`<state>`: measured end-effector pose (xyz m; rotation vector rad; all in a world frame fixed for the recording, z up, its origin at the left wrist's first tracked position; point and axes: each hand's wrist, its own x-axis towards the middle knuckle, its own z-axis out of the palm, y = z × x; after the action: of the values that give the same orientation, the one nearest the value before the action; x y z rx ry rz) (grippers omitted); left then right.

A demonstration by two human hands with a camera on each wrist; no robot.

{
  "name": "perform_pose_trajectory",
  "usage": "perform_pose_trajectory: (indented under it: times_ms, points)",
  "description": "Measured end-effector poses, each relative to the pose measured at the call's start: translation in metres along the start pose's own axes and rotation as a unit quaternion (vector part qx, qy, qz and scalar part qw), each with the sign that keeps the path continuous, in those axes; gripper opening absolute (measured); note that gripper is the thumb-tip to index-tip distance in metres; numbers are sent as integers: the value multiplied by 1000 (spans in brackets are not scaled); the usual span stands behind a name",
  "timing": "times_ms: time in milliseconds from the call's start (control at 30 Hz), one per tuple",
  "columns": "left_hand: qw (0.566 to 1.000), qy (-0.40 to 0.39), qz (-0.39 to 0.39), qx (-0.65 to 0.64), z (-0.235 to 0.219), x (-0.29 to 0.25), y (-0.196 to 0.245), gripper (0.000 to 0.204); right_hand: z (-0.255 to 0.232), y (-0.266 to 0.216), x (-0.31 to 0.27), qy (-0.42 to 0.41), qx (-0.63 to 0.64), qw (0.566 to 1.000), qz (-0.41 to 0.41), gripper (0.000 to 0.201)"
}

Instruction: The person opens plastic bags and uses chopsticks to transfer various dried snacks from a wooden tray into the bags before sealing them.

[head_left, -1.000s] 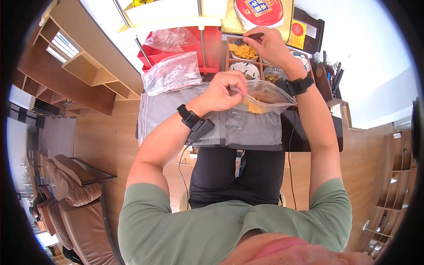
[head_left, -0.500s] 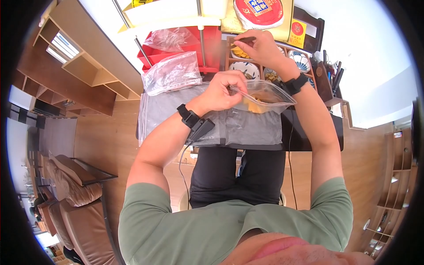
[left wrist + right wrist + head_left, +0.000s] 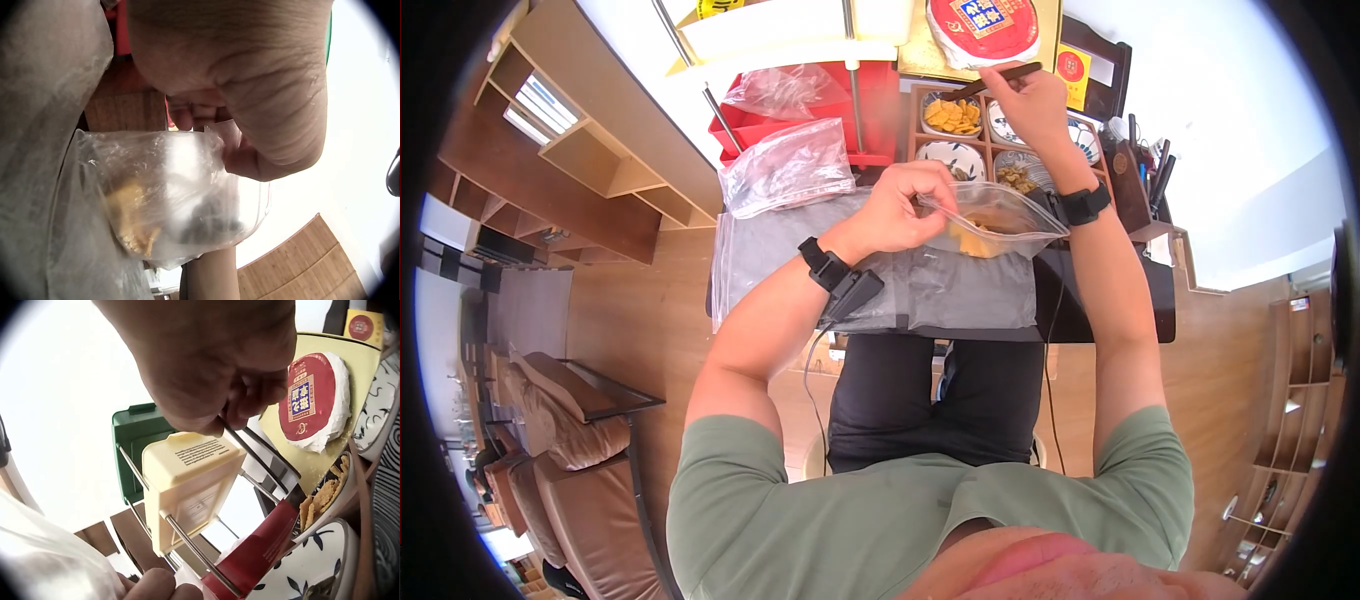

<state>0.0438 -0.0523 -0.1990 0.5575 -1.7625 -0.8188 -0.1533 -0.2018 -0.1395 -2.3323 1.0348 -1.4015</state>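
Note:
My left hand (image 3: 910,207) pinches the rim of a clear zip bag (image 3: 1025,222), its mouth spread wide. Yellow-orange pieces (image 3: 134,215) lie in the bottom of the bag. Dark tongs (image 3: 1000,80) are held in my right hand (image 3: 1035,108), their tips at the far edge of a bowl of yellow chip-like pieces (image 3: 953,117). In the right wrist view the two slim arms of the tongs (image 3: 265,450) reach down from the fingers toward that bowl. No piece shows between the tips.
A wooden divided tray (image 3: 987,135) holds several patterned bowls, one a leaf-patterned bowl (image 3: 950,158). Behind it lies a red-labelled round cake (image 3: 985,30). At left are a red bin (image 3: 880,110) and a pile of plastic bags (image 3: 790,168). A pen holder (image 3: 1135,190) stands right.
My right hand first went left with the tongs over the yellow pieces, then drew back to the right, uncovering the bowl. My left hand and the zip bag have barely moved.

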Motion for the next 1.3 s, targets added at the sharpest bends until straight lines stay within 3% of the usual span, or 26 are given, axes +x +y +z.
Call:
perform_pose_trajectory:
  times_ms: [67, 133, 200, 267, 400, 600, 733, 1000, 1100, 1233, 1300]
  points:
    - [1000, 4, 1, 3, 1, 0, 0, 10, -2, 4, -3, 27, -16, 999, 39, 32]
    - [1000, -1, -3, -3, 1, 0, -1, 10, 0, 11, -5, 23, -5, 990, 142, 39]
    - [1000, -3, -3, -1, 0, 0, -1, 11, 3, 15, -4, 35, 16, 992, 123, 45]
    - [1000, -2, -3, 0, 1, 0, -1, 11, 7, 18, 0, -18, -13, 981, 192, 49]
    - [1000, -1, -7, 1, 1, 0, 1, 11, 5, 5, 8, -76, -40, 979, 186, 49]
    - [1000, 2, -6, -5, 1, 1, 2, 11, 16, 5, 11, -41, -10, 990, 133, 48]
    - [1000, 0, 3, 0, 0, 1, 1, 11, 26, 14, 16, -59, -12, 988, 141, 47]
    - [1000, 0, -2, -6, 1, 1, 1, 11, 37, 28, 19, -79, -97, 987, 103, 42]
    - [1000, -3, -1, -7, 1, 0, 1, 13, 32, 24, 16, -88, -44, 988, 121, 54]
    - [1000, -8, 5, -6, 0, 0, 1, 15, 25, 30, 15, -89, -25, 985, 145, 50]
    - [1000, -6, 0, -4, 1, 1, 2, 13, 16, 26, 13, -46, 39, 981, 182, 44]
